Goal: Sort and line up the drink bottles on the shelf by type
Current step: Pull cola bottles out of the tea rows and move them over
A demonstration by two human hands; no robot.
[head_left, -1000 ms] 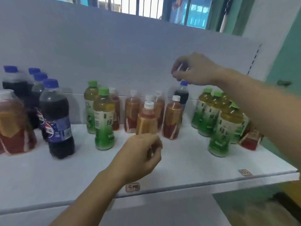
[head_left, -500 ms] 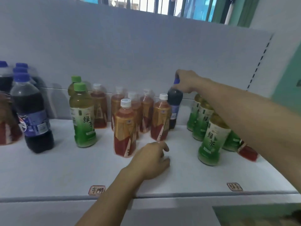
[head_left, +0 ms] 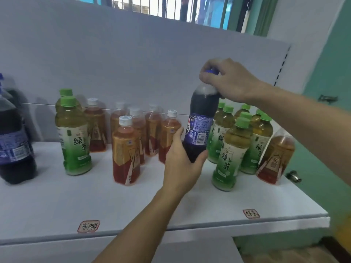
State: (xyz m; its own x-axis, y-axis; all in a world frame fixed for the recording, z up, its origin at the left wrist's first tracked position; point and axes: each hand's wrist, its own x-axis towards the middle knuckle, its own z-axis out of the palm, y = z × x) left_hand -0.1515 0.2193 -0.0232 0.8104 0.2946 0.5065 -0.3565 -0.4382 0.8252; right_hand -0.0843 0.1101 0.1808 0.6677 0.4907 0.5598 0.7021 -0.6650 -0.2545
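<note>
A cola bottle (head_left: 201,126) was held tilted above the shelf (head_left: 57,202), between the red tea and green tea groups. Its cap was pinched by the right hand (head_left: 229,82); its base was cupped by the left hand (head_left: 182,164). Relocation was judged in hand; carriage leftward to the other colas (head_left: 13,141) is required next.

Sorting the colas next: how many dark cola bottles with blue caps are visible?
3, maybe more hidden. One dark cola bottle is held by both hands, right hand at its cap, left hand low. One stands at far left, another behind.
</note>
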